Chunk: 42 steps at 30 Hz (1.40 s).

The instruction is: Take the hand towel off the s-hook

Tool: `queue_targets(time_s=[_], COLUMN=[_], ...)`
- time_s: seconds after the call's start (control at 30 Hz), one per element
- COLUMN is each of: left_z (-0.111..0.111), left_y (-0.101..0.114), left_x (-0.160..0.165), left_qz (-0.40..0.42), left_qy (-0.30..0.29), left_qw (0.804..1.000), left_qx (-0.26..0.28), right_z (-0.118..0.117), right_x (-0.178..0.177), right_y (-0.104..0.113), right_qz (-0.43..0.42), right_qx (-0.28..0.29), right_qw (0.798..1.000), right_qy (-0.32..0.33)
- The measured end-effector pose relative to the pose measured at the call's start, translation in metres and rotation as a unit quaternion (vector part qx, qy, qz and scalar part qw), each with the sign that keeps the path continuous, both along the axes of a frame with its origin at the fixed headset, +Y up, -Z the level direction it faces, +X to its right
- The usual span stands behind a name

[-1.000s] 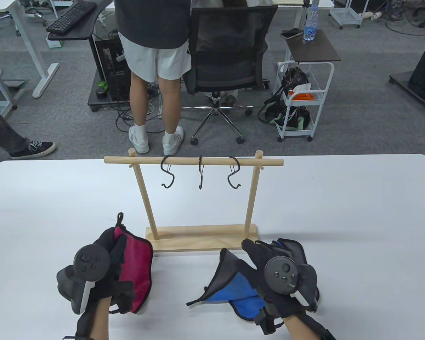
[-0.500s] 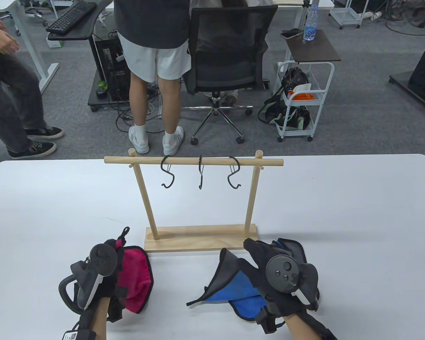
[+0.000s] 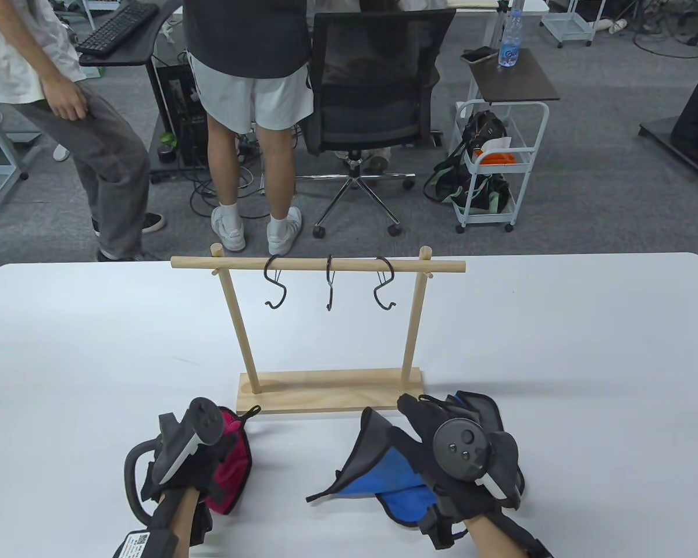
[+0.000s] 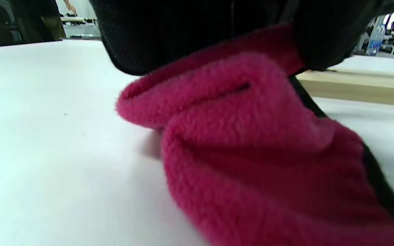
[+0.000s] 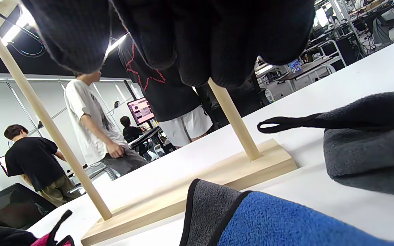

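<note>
My left hand (image 3: 189, 459) has turned since half a second back: the tracker on it now tips toward the rack (image 3: 326, 390), and the hand sits lower and a little further right over the pink towel (image 3: 235, 465). The towel is more bunched than before, with less of it showing to the hand's right. Its black hanging loop (image 3: 249, 411), which stood up near the hand a moment ago, now lies flat on the white table (image 3: 558, 349), pointing at the rack's wooden base and just reaching its front edge. In the left wrist view my gloved fingers (image 4: 190, 30) press down on a fold of the pink fleece (image 4: 251, 143); I cannot tell whether they are curled around it or only resting on it.

My right hand (image 3: 462, 459) has barely moved. It lies on the blue and grey towel (image 3: 395, 471), fingers reaching toward the rack base. I cannot tell how far that hand is open. In the right wrist view the blue fleece (image 5: 286, 222) lies flat on the table below the glove, a grey fold with a thin black loop (image 5: 286, 125) to its right.

All three S-hooks (image 3: 328, 285) hang bare from the top bar, unchanged. Both towels are off them and down on the table in front of the rack.

Behind the table, a person in grey trousers (image 3: 102, 151) has stepped further in from the left
</note>
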<state>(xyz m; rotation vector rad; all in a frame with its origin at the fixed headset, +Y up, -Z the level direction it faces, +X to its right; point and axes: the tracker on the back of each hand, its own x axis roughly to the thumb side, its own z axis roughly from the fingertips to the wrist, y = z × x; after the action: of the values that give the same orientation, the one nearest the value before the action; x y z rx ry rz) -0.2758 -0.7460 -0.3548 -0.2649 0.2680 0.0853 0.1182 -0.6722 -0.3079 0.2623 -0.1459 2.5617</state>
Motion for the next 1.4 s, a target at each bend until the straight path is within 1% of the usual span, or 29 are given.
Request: queue_targets(time_s=[0.27,0.37,0.53,0.7,0.8,0.87,1.0,1.07,1.17,1.4], left_z=[0.000,0.001,0.005,0.013,0.019,0.023,0.033,0.036,0.043,0.057], left_y=[0.003,0.008,0.027,0.057,0.077,0.086,0.105,0.109,0.110,0.101], left_x=[0.001,0.002,0.008,0.023,0.038,0.046,0.066,0.074,0.085,0.107], left_qz=[0.016,0.017,0.021,0.027,0.038,0.052,0.084,0.098,0.116,0.141], left_qy=[-0.008,-0.011,-0.020,-0.043,-0.062,-0.069,-0.091,-0.100,-0.113,-0.139], left_qw=[0.999,1.000,0.999,0.996,0.990,0.987,0.974,0.968,0.960,0.941], left_qx=[-0.027,-0.022,0.014,0.077,0.120,0.136,0.188,0.207,0.229,0.274], right_z=[0.000,0.000,0.001,0.001,0.002,0.003,0.003,0.004,0.004,0.005], right_x=[-0.002,-0.003,-0.004,-0.006,-0.007,-0.008,-0.009,-0.010,-0.011,-0.011], right_y=[0.000,0.000,0.000,0.000,0.001,0.001,0.000,0.000,0.000,0.000], right_qz=[0.003,0.005,0.004,0.005,0.006,0.006,0.006,0.007,0.006,0.007], right_qx=[-0.001,0.000,0.003,0.004,0.006,0.007,0.008,0.008,0.009,0.014], right_qw=[1.000,1.000,1.000,1.000,1.000,1.000,1.000,1.000,1.000,1.000], right_qy=[0.001,0.003,0.005,0.008,0.011,0.012,0.015,0.016,0.017,0.019])
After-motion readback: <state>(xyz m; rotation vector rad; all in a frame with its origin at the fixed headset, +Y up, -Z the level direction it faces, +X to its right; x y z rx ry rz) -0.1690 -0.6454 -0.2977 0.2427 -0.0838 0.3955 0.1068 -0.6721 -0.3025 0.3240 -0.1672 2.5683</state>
